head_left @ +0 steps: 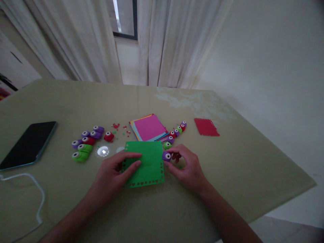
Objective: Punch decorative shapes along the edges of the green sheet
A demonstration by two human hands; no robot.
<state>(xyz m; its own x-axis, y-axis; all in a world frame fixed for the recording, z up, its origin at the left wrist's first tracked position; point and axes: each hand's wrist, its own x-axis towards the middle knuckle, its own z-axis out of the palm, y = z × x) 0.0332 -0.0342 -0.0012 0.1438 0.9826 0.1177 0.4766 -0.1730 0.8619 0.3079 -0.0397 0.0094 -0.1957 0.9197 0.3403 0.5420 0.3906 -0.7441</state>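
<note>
A square of green paper has small punched shapes, hearts among them, along its left, bottom and right edges. My left hand grips its left side, thumb and index finger lying on top; the other fingers are mostly hidden. At the paper's right edge, my right hand is closed on a small purple craft punch with a star on its round white top. Just beyond that, a green punch leads a slanting row of purple, red and green punches.
Stacked coloured paper lies behind the green sheet. Red paper with punched edges is farther right. More punches, a red punch, paper bits and a clear round object are left, plus a tablet and white cable.
</note>
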